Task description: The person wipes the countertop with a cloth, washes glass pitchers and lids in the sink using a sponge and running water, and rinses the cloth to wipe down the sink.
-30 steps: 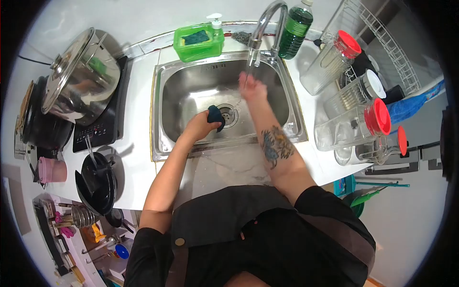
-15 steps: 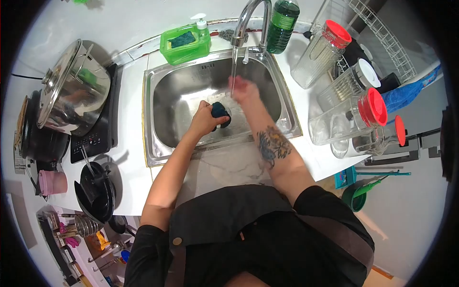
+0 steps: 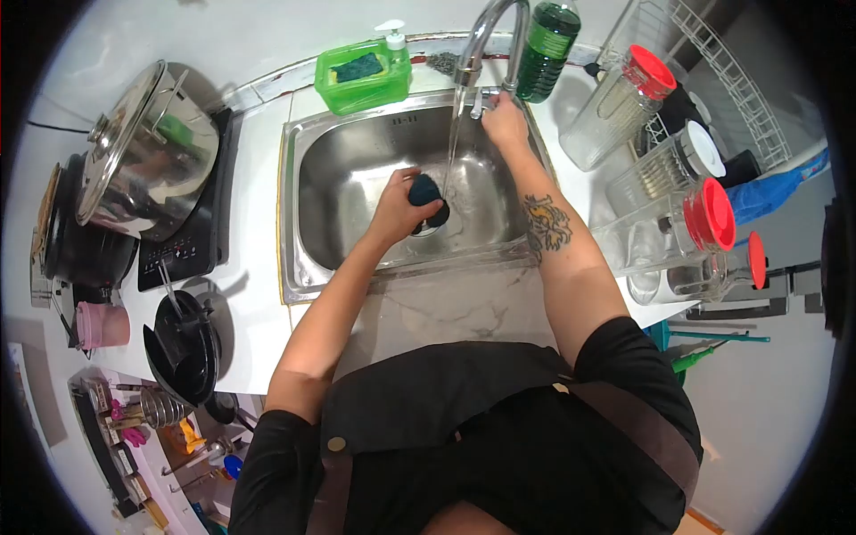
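Over the steel sink [image 3: 343, 192], my left hand [image 3: 399, 207] holds a dark green scrubbing pad [image 3: 425, 191] near the drain. Water runs from the curved faucet [image 3: 470, 64] in a stream just right of the pad. My right hand [image 3: 506, 122] is at the base of the faucet, its fingers closed around the tap handle [image 3: 478, 105], partly hidden by the hand. Behind the sink stands a green soap holder [image 3: 361, 92] with a sponge [image 3: 357, 69] on it. A bottle of green liquid [image 3: 547, 53] is behind my right hand.
Glass jugs with red and white lids [image 3: 615, 107] line the right counter beside a white wire rack [image 3: 727, 76]. At left are a steel pot [image 3: 152, 152] on a black cooktop [image 3: 178, 254], black pans [image 3: 183, 357] and a pink container [image 3: 104, 325].
My right hand has moved from under the water, up and right to the faucet's base. My left hand, with the pad, has shifted right. The water stream still runs.
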`<action>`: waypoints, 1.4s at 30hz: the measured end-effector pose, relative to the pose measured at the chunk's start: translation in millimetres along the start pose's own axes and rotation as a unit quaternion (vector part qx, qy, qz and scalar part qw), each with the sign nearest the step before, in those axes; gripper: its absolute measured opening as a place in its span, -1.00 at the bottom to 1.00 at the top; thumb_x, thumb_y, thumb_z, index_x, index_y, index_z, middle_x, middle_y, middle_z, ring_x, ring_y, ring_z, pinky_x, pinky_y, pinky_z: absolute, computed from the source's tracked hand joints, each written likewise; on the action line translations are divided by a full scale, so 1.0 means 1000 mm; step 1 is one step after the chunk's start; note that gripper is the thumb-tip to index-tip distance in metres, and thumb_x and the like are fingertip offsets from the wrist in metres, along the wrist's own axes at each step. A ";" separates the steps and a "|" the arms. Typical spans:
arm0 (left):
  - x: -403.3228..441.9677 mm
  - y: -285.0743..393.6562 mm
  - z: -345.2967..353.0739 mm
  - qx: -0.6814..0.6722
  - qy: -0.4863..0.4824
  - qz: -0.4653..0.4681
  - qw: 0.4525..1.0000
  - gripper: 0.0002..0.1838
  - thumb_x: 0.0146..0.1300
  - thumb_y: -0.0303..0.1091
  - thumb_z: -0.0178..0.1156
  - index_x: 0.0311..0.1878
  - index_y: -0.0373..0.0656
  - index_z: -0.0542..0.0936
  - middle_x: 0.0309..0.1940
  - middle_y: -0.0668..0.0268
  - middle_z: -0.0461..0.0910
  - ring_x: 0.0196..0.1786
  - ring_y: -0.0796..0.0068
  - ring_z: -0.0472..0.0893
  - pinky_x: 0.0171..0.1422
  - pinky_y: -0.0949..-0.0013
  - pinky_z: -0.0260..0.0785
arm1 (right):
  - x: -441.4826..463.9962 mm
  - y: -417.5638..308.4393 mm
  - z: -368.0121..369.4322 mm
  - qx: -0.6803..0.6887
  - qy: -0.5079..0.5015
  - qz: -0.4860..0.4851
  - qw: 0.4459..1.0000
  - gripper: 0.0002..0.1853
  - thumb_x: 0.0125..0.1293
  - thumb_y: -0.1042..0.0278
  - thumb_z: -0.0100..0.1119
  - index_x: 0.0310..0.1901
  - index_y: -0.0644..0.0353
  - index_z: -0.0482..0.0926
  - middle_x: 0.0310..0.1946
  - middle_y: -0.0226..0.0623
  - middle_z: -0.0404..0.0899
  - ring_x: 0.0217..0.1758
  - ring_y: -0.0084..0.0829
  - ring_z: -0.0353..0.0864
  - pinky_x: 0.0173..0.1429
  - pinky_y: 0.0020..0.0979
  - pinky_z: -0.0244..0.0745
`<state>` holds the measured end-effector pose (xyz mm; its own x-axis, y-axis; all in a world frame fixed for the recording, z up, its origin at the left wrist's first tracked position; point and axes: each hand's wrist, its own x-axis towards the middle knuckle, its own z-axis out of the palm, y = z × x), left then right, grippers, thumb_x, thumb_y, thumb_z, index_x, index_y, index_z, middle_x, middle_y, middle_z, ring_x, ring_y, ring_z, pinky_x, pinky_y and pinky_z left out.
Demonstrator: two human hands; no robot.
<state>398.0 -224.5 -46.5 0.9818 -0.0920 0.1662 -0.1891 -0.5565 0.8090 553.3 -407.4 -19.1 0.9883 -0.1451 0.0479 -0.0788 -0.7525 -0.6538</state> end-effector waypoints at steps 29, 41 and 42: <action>0.063 0.049 -0.023 -0.459 0.126 -0.140 0.869 -0.77 0.04 -0.36 0.29 -0.35 -0.12 0.40 -0.55 0.40 0.43 -0.46 0.60 0.49 -0.41 0.52 0.38 | -0.125 -0.027 0.002 0.675 -0.447 0.224 0.543 -0.27 -0.03 -0.39 0.09 -0.01 0.08 0.42 -0.11 -0.25 0.45 -0.10 -0.25 0.47 -0.12 -0.02 0.36; 0.065 0.048 -0.044 -0.295 0.005 -0.089 0.951 -0.78 0.02 -0.49 0.22 -0.47 -0.16 0.32 -0.64 0.30 0.44 -0.61 0.53 0.45 -0.51 0.41 0.35 | -0.113 -0.056 0.021 0.483 -0.466 -0.010 0.741 -0.67 -0.16 0.36 0.36 -0.29 0.12 0.50 -0.44 -0.40 0.53 -0.44 -0.56 0.52 -0.48 -0.54 0.36; 0.068 0.036 -0.035 -0.217 0.034 -0.082 0.972 -0.80 0.03 -0.49 0.21 -0.46 -0.15 0.33 -0.67 0.33 0.42 -0.65 0.56 0.42 -0.54 0.44 0.31 | -0.118 -0.054 0.022 0.447 -0.421 0.031 0.789 -0.65 -0.22 0.38 0.36 -0.30 0.15 0.51 -0.41 -0.42 0.53 -0.42 -0.55 0.53 -0.42 -0.50 0.37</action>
<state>457.7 -222.1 14.2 0.9987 0.0314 0.0399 -0.0345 -0.1562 0.9871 443.9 -335.7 -6.1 0.7521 0.5975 -0.2781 -0.3795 0.0476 -0.9240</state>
